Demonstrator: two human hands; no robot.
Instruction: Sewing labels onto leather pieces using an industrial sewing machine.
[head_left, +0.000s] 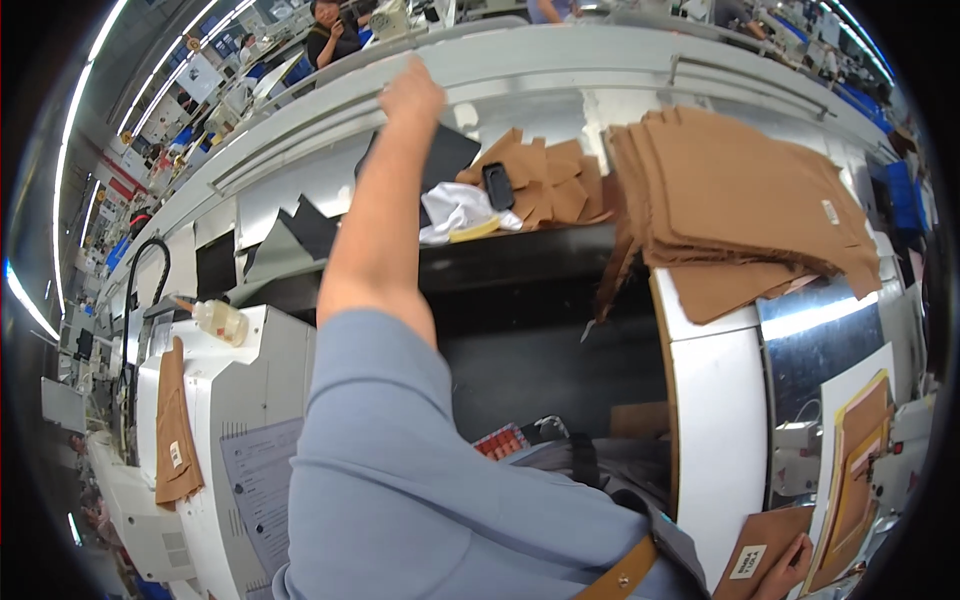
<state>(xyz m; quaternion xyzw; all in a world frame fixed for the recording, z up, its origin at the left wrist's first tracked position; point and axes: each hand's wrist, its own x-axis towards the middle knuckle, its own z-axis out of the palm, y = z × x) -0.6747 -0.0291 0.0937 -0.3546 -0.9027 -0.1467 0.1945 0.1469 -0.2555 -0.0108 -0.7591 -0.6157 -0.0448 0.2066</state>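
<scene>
My left arm, in a grey-blue sleeve, stretches far forward across the workstation. At its end my left hand (412,92) is over the grey ledge at the back; its fingers are blurred and mostly hidden. Low at the right edge, my right hand (785,570) grips a brown fabric piece (752,548) with a white label on it. Beside that hand stands a board with brown and yellow-edged pieces (858,455). Beyond my left forearm lie a white cloth (458,208), a black oblong item (497,186) and brown fabric scraps (548,172).
A thick stack of brown fabric panels (735,185) overhangs the white tabletop (715,400) at right. To the left, a white machine housing (265,375) carries an oil bottle (222,322), a brown strip (174,430) and a paper sheet (262,490). Other people work beyond the ledge.
</scene>
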